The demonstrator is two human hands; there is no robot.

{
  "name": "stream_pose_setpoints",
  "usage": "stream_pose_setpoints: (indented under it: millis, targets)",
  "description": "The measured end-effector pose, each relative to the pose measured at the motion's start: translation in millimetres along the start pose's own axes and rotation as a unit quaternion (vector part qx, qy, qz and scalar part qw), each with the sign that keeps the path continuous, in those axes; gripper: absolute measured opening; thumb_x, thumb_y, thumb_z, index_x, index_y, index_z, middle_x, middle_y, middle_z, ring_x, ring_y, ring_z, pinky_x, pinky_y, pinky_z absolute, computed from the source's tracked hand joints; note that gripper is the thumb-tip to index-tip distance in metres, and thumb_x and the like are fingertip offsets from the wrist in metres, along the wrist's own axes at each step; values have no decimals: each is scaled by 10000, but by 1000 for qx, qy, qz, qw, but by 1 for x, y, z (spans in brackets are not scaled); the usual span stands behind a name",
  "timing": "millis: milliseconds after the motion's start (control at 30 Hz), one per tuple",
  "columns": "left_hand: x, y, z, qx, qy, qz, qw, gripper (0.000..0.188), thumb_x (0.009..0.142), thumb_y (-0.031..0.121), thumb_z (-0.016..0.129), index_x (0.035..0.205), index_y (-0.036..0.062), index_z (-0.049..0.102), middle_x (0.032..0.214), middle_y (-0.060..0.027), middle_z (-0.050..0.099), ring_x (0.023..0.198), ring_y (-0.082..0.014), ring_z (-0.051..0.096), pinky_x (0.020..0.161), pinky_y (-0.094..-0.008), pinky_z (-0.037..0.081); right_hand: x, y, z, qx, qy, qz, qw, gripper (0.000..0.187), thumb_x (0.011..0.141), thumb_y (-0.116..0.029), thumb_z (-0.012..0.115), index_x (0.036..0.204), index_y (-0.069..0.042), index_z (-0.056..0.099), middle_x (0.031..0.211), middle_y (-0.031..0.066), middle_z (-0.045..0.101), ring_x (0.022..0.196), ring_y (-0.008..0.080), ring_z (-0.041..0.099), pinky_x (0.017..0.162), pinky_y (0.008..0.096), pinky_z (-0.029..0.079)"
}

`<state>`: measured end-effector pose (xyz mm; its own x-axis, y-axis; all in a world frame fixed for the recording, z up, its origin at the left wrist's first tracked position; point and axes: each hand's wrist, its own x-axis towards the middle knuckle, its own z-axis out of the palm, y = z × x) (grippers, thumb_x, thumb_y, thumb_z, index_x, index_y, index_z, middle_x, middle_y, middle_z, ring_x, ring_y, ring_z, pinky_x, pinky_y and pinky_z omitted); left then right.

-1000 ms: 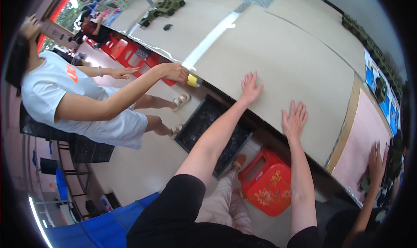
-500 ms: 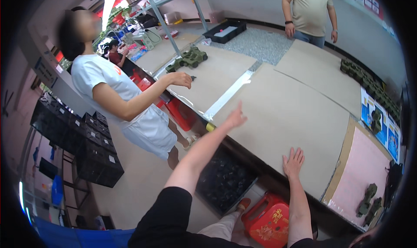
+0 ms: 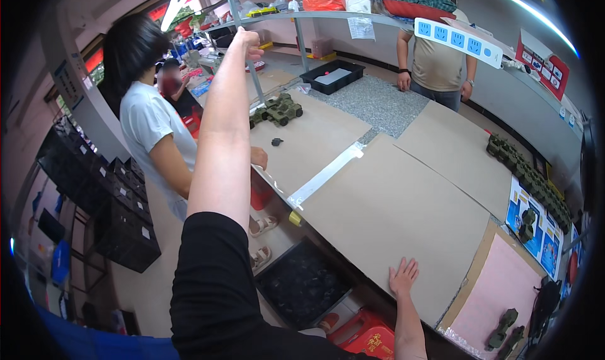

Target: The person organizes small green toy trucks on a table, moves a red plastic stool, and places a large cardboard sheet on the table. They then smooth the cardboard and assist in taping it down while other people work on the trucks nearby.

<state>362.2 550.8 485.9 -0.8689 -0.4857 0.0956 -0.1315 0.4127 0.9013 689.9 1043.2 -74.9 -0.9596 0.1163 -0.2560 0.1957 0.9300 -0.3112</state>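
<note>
My left hand is raised at the end of an outstretched arm, by the shelf post, its fingers loosely bent and apart with nothing in them. Below and beyond it, olive-green toy vehicles stand on the far left board. A small dark piece lies on that same board. My right hand rests flat and open on the near edge of the brown table board, holding nothing. More green toy vehicle parts lie on the pink mat to its right.
A person in white stands at the left table edge; another person stands across the table. Green toy vehicles line the right side. Below the table edge are a black bin and a red stool. A shelf carries a power strip.
My left hand has risen from pointing over the board to high at the upper left. My right hand stays flat on the board. The person in white has turned away and lowered an arm.
</note>
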Motion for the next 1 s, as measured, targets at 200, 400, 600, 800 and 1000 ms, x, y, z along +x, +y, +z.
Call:
stream_pose_setpoints:
  millis: [200, 400, 600, 800, 1000]
  targets:
    - [16, -12, 29, -21, 31, 25, 999, 898, 815, -16, 478, 1416, 256, -130, 1184, -163, 492, 774, -278, 639, 658, -428, 542, 2, -4, 1, 15, 10, -4, 1000, 697, 905, -495, 334, 1432, -72, 161, 1484, 228, 33, 1375, 368, -25, 1101, 488, -21]
    - [23, -6, 44, -7, 64, 77, 995, 752, 792, 11, 526, 1385, 191, 99, 1129, -172, 530, 730, -266, 646, 566, -393, 540, 0, -2, 0, 18, 13, -4, 1000, 693, 904, -494, 341, 1430, -76, 175, 1484, 226, 36, 1376, 367, -21, 1101, 489, -20]
    - [18, -79, 116, 125, 53, 139, 981, 357, 768, 104, 523, 1115, 67, 602, 872, -143, 668, 605, -218, 665, 562, -344, 550, 1, -7, 1, 14, 3, -12, 1000, 700, 908, -498, 334, 1431, -68, 159, 1482, 233, 26, 1374, 368, -20, 1099, 495, -11]
    - [-138, -302, 286, 339, -240, 178, 892, 255, 797, 177, 506, 988, 97, 654, 990, -157, 644, 927, -330, 609, 821, -412, 483, 3, -7, 6, 8, 5, -9, 1000, 706, 908, -500, 332, 1437, -75, 137, 1483, 231, 21, 1375, 367, -28, 1099, 492, -16]
    - [-345, -377, 353, 293, -308, 319, 847, 595, 843, 305, 541, 1366, 105, 338, 1371, -209, 328, 1304, -373, 258, 1030, -514, 259, 5, 0, 0, 24, 19, -3, 1000, 703, 901, -496, 360, 1431, -73, 173, 1478, 242, 53, 1374, 375, 1, 1095, 505, -4]
